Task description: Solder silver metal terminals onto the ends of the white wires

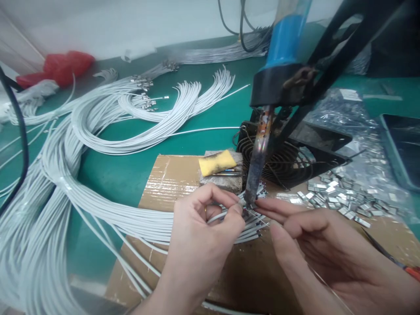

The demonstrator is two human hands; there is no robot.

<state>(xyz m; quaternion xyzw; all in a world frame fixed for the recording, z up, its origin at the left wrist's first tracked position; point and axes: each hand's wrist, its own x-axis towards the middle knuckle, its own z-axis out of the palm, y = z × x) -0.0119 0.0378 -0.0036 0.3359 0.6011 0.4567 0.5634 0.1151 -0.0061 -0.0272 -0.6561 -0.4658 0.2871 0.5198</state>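
Note:
My left hand point(210, 223) is closed, with thumb and forefinger pinching the end of a white cable point(215, 218). That end is right under the tip of a soldering iron point(257, 162), which stands fixed in a black holder, pointing down. Fingers of my right hand point(315, 236) are closed on a thin solder wire point(316, 275) that runs back across the palm. The right fingertips are just right of the iron tip. The exact joint at the tip is partly hidden by fingers. More white cable ends lie beneath my left hand on the cardboard point(173, 175).
A yellow sponge point(216, 162) rests on a grey block behind my hands. Beside it stands a black fan point(278, 157). Small metal connectors point(341, 197) lie scattered at right, near a phone point(403, 144) and plastic bags. Large white cable bundles point(65, 153) cover the left side.

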